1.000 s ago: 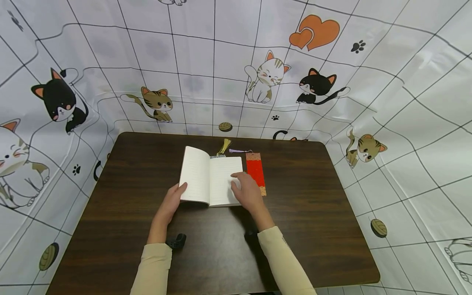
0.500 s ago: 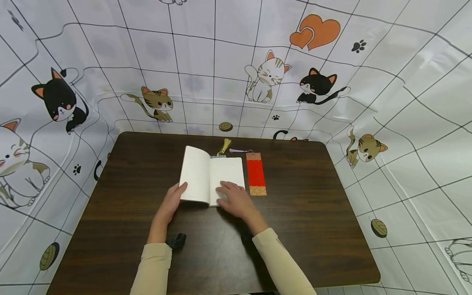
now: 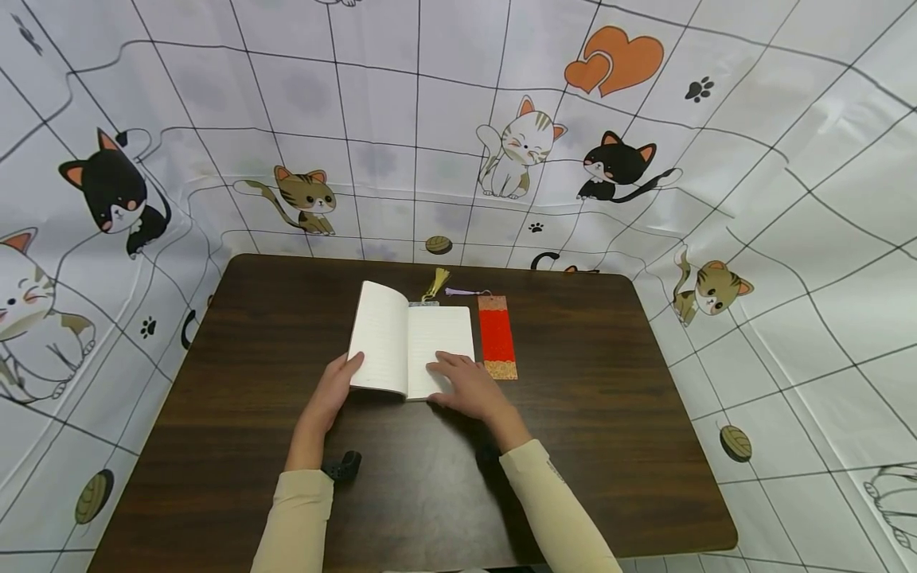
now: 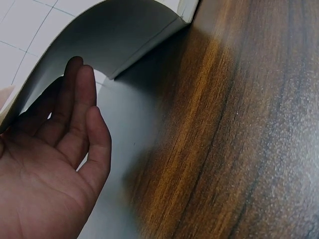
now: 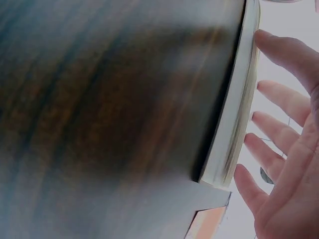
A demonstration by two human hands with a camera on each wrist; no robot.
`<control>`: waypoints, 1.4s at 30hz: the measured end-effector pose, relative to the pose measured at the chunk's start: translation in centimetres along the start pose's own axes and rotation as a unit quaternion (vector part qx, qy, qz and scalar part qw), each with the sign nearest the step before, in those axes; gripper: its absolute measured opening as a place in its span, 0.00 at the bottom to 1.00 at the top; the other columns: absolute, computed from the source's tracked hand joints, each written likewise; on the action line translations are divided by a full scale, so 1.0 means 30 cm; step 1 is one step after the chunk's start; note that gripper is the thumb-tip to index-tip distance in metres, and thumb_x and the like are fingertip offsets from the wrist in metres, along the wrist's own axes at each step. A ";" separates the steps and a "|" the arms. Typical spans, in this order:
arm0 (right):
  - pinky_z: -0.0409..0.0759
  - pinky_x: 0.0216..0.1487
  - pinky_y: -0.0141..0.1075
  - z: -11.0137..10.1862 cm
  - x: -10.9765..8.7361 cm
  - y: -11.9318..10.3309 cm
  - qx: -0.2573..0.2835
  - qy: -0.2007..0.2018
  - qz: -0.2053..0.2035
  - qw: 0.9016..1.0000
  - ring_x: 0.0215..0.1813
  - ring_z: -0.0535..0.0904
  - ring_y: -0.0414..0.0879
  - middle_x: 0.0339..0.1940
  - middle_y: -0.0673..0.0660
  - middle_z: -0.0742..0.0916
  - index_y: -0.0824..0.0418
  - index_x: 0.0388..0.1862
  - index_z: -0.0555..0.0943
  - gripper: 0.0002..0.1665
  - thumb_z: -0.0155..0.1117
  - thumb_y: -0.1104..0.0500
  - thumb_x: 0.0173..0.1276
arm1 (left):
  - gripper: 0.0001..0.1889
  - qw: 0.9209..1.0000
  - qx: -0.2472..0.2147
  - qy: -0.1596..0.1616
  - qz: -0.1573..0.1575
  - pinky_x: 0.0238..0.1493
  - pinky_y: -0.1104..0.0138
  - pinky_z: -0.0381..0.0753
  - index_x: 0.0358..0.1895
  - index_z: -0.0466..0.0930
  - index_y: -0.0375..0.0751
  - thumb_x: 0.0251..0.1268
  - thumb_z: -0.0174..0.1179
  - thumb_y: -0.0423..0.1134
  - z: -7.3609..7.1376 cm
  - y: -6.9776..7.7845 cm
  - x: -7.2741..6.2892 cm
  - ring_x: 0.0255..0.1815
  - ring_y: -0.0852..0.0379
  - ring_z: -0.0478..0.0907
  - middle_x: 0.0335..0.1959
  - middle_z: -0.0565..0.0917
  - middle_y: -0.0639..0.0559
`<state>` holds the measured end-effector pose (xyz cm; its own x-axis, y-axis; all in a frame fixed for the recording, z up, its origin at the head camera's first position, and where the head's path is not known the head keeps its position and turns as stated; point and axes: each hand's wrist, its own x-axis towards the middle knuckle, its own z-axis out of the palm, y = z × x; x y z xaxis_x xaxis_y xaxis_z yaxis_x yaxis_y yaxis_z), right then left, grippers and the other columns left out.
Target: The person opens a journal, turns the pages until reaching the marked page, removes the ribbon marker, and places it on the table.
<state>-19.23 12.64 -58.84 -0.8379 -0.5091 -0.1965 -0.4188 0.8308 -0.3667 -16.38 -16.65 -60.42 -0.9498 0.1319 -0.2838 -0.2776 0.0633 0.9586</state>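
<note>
An open notebook (image 3: pixel 438 330) with lined pages lies on the table in the head view. Its left half stands raised, held at the lower left edge by my left hand (image 3: pixel 331 391), thumb on the page. The left wrist view shows the fingers of that left hand (image 4: pixel 47 174) beneath the curved cover (image 4: pixel 117 37). On the lower part of the right page rests my right hand (image 3: pixel 474 390), fingers spread. In the right wrist view, fingertips of the right hand (image 5: pixel 291 144) are right at the edge of the notebook's page block (image 5: pixel 232 119).
Right of the notebook lies a red bookmark (image 3: pixel 497 336) with gold ends and a purple tassel (image 3: pixel 466 293). A yellow tassel (image 3: pixel 438 280) shows behind the notebook's top edge. Brown table (image 3: pixel 602 446); a cat-print curtain (image 3: pixel 380 119) surrounds its back and sides.
My right hand has come down from the right page's outer edge onto its lower part, fingers spreading, then shifted slightly right. The left hand and notebook have stayed in place.
</note>
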 end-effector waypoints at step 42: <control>0.72 0.78 0.62 -0.006 -0.056 -0.010 -0.032 0.196 0.014 0.980 0.81 0.71 0.59 0.84 0.58 0.72 0.50 0.80 0.73 0.46 0.81 0.61 0.64 | 0.35 1.000 0.002 0.018 -0.010 0.85 0.40 0.57 0.83 0.64 0.34 0.91 0.43 0.58 0.002 0.000 -0.033 0.85 0.36 0.62 0.80 0.70 0.33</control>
<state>-17.75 13.28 -58.23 -0.9139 -0.3717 0.1633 -0.4051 0.8617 -0.3056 -15.43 -16.73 -60.13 -0.9487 0.0938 -0.3020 -0.2963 0.0704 0.9525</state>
